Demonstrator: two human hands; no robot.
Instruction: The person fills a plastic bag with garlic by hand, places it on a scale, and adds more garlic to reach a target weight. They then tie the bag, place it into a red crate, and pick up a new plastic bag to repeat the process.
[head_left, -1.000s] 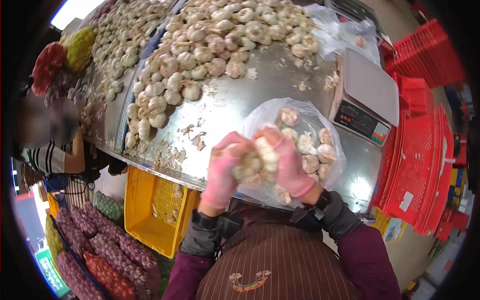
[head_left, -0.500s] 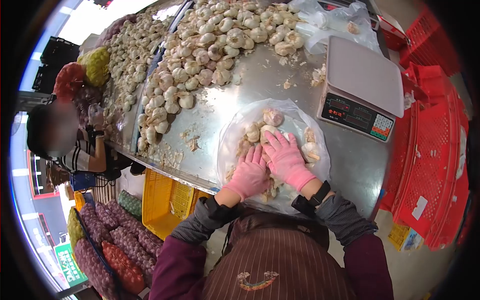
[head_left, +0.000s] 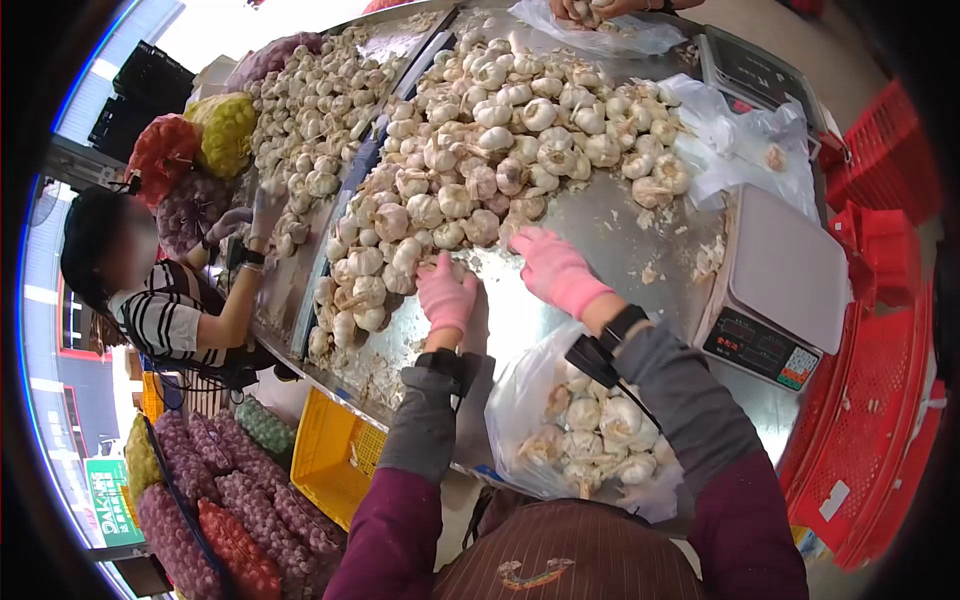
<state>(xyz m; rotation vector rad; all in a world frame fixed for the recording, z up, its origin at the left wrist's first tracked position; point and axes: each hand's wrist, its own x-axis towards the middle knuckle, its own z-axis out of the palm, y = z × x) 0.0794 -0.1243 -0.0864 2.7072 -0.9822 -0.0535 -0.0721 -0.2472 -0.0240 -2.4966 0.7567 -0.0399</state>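
Both of my hands wear pink gloves and are at the near edge of a large heap of garlic bulbs (head_left: 540, 115) on a metal table. My left hand (head_left: 447, 295) has its fingers apart against the lowest bulbs. To its right, my right hand (head_left: 557, 270) stretches its fingers toward the heap's edge, by a bulb; its fingertips are partly hidden. Below my right forearm, a clear plastic bag (head_left: 515, 410) lies open at the table's front edge. Several garlic bulbs (head_left: 585, 413) are inside it.
A digital scale (head_left: 775, 290) stands on the right, near crumpled plastic bags (head_left: 745, 140) and red crates (head_left: 860, 400). At left, a co-worker (head_left: 170, 300) handles garlic across a divider. Another person's hands (head_left: 590, 10) show at the top. Below are a yellow crate (head_left: 335, 455) and mesh sacks (head_left: 215, 480).
My hands have left the plastic bag and reached forward to the heap's edge. The bag now lies nearer my body, its bulbs in plain view. The camera view has shifted.
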